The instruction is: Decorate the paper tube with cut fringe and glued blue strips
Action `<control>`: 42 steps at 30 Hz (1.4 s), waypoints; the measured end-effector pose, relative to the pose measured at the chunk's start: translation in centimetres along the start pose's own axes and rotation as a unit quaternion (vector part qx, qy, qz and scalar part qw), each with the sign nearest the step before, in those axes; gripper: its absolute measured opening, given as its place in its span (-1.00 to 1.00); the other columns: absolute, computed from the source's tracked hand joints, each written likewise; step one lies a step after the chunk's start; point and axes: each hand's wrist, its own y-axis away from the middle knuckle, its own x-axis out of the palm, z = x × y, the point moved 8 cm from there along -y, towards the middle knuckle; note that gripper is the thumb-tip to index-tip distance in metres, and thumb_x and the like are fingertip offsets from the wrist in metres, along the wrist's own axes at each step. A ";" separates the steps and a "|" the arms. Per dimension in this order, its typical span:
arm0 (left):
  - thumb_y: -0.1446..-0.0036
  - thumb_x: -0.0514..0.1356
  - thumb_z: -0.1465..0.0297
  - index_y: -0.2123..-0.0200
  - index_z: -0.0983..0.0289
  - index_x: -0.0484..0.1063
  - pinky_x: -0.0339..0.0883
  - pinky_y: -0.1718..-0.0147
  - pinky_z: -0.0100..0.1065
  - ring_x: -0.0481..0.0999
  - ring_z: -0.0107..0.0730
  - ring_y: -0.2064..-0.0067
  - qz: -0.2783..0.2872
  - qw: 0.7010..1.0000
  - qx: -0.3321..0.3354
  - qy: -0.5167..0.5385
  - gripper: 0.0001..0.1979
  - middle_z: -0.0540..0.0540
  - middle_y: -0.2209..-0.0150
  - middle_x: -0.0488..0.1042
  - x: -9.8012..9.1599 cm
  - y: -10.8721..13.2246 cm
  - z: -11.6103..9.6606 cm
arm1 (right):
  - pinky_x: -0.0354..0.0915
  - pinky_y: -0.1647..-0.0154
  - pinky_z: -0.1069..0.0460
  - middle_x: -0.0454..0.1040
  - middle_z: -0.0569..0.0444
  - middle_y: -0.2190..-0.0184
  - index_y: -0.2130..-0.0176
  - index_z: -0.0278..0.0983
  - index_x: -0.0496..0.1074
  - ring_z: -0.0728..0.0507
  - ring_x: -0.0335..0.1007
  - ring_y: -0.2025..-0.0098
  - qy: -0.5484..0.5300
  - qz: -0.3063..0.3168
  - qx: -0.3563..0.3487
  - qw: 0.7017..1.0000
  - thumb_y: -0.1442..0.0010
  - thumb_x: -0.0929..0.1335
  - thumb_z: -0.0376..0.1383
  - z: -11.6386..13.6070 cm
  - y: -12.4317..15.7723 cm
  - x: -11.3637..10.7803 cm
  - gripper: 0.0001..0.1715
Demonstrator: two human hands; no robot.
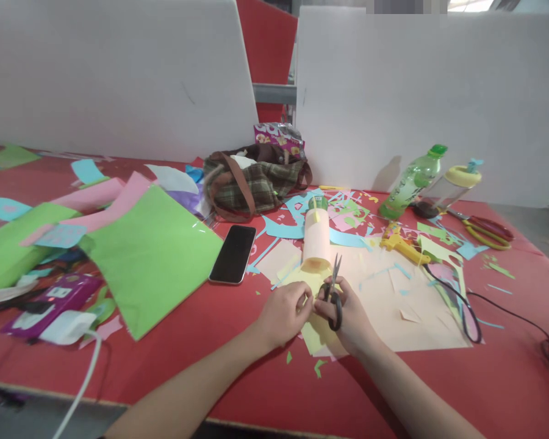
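My right hand (351,317) grips black-handled scissors (334,291), their blades pointing up and slightly apart. My left hand (287,311) pinches a small piece of pale yellow paper (316,332) right beside the scissors. Both hands are together over a large cream sheet (421,305) on the red table (238,366). Just beyond the hands a paper-wrapped cylinder with a green top (317,238) lies on the table.
A black phone (233,253) lies left of the hands, beside a large green sheet (150,256). A plaid bag (256,180) is at the back. Right: green bottle (412,183), clear jar (452,186), yellow glue gun (400,244) with black cord, red-and-yellow scissors (487,231). Paper scraps lie everywhere.
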 end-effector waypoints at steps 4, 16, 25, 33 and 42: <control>0.03 -0.03 0.44 0.55 0.29 0.25 0.00 0.60 -0.53 0.12 -0.58 0.62 0.088 0.995 -0.036 0.037 -0.88 -0.11 0.68 0.06 -0.9 -0.5 1.3 | 0.25 0.44 0.12 0.26 0.29 0.55 0.35 -0.18 0.19 0.09 0.22 0.54 0.013 -0.022 -0.026 0.999 0.20 0.39 -0.45 0.5 -0.1 -0.5 -0.60; 0.27 0.06 0.51 0.69 0.28 0.17 -0.08 0.66 -0.50 0.19 -0.53 0.62 0.310 0.945 -0.053 -0.094 -0.91 -0.09 0.69 0.22 -0.5 0.9 3.8 | 0.27 0.41 0.07 0.25 0.28 0.53 0.35 -0.18 0.20 0.08 0.22 0.54 0.031 -0.031 -0.043 0.998 0.20 0.38 -0.42 1.1 -0.2 -0.8 -0.63; 0.24 0.12 0.45 0.60 0.28 0.25 -0.06 0.63 -0.50 0.23 -0.49 0.56 0.263 0.956 -0.049 -0.119 -0.94 -0.05 0.61 0.27 -1.4 0.5 4.5 | 0.27 0.42 0.09 0.25 0.28 0.53 0.36 -0.17 0.21 0.09 0.20 0.54 0.030 -0.048 -0.064 0.996 0.21 0.39 -0.42 2.1 -0.3 -1.4 -0.62; 0.03 0.00 0.43 0.47 0.27 0.29 0.09 0.50 -0.47 0.30 -0.44 0.43 0.188 0.974 -0.005 -0.124 -0.90 0.01 0.47 0.32 -1.1 -0.2 2.3 | 0.26 0.41 0.09 0.26 0.28 0.52 0.33 -0.16 0.20 0.08 0.22 0.52 0.040 -0.080 -0.118 0.989 0.21 0.40 -0.41 4.2 -0.4 -2.7 -0.59; -0.03 0.03 0.36 0.12 0.28 0.25 0.04 0.12 -0.21 0.19 -0.20 0.05 0.078 0.977 0.122 -0.158 -0.69 0.16 0.09 0.31 2.4 0.3 -1.5 | 0.26 0.44 0.08 0.25 0.25 0.51 0.35 -0.17 0.19 0.03 0.24 0.47 0.132 -0.120 -0.180 0.967 0.24 0.41 -0.41 5.8 -0.5 -5.3 -0.58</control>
